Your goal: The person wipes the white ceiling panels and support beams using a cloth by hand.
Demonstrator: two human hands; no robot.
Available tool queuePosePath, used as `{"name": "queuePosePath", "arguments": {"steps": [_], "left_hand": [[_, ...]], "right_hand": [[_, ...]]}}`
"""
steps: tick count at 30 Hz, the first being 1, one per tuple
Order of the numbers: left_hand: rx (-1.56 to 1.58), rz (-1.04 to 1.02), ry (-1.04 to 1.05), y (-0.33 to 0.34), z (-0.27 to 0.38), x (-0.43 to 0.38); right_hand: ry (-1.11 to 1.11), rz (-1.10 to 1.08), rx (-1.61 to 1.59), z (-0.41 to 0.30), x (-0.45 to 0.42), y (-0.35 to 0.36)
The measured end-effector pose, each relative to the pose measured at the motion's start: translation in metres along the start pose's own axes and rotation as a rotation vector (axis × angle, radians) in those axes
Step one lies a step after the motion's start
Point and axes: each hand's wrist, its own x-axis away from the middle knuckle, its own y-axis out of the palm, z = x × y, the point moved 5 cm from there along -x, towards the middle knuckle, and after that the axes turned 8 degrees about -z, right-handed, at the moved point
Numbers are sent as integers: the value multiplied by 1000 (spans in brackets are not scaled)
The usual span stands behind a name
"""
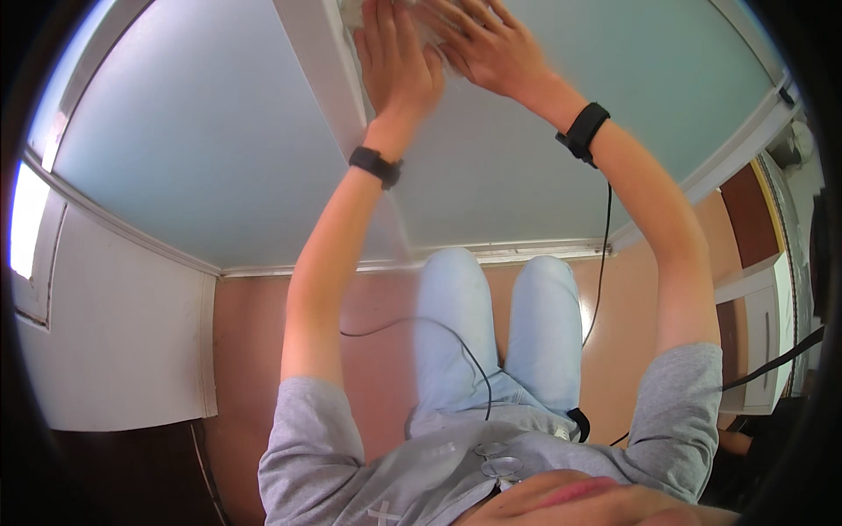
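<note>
Both my hands reach up against a tall frosted glass panel [500, 177] beside a white upright frame [322, 79]. My left hand [401, 72] lies flat with its fingers stretched upward, pressing a whitish cloth [450, 60] to the surface by the frame. To its right, my right hand [496, 49] presses on the same cloth with its fingers spread. The fingers are slightly blurred, and the hands hide most of the cloth. Its upper part reaches the picture's top edge. Each wrist wears a black band.
A second frosted panel [191, 131] stands left of the frame. Along the panels' foot runs a metal track [520, 252], near my knees. A black cable [602, 263] hangs from my right wrist. White drawers [760, 342] stand at right, a white cabinet side [125, 322] at left.
</note>
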Motion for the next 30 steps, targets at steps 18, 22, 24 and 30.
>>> {"name": "queuePosePath", "arguments": {"steps": [18, 22, 24, 30], "left_hand": [[122, -467, 72, 109, 23, 250], [56, -542, 65, 118, 20, 254], [35, -527, 86, 118, 22, 249], [9, -518, 72, 107, 44, 183]], "right_hand": [[-314, -530, 39, -61, 154, 72], [-283, -479, -52, -62, 160, 67], [-228, -487, -173, -59, 158, 66], [-128, -346, -188, -38, 158, 60]]}}
